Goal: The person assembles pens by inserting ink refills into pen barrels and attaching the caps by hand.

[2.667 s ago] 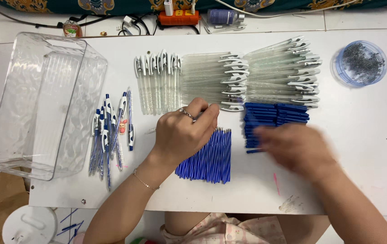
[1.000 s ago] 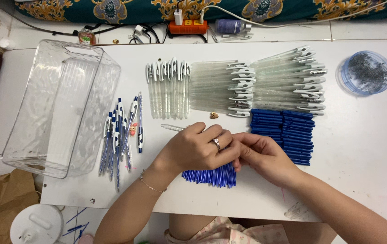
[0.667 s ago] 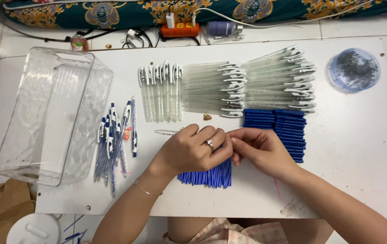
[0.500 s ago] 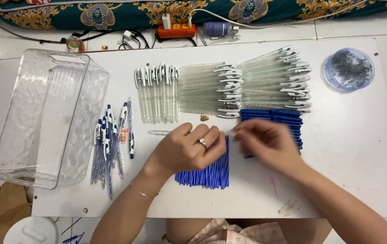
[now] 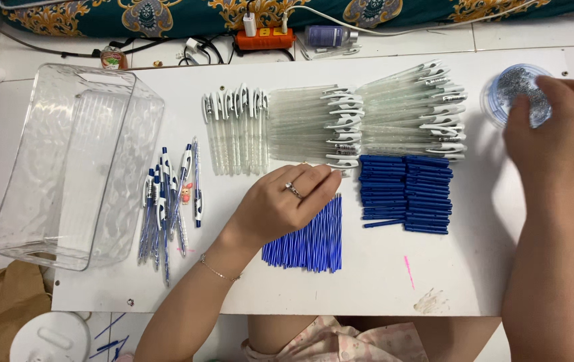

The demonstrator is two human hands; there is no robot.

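My left hand [image 5: 285, 204] rests on the white table [image 5: 434, 268] with its fingers curled, covering the top of a row of thin blue refills [image 5: 308, 240]. Its fingertips lie by the near ends of the clear pen barrels [image 5: 304, 124]; anything inside the hand is hidden. My right hand [image 5: 558, 127] is far right, fingers down over a round clear dish of small metal bits [image 5: 501, 94]. Whether it holds any cannot be seen. A stack of dark blue pen pieces [image 5: 404, 194] lies between the hands.
A second fan of clear barrels [image 5: 404, 107] and a row of white-clipped clear tubes [image 5: 233, 131] lie at the back. Several finished blue-and-white pens [image 5: 166, 201] lie beside a large clear plastic bin [image 5: 72, 167] at left. An orange power strip [image 5: 263, 37] sits beyond the table.
My right hand has left the spot beside my left hand and moved right and back to the round dish. My left hand has stayed over the blue refills.
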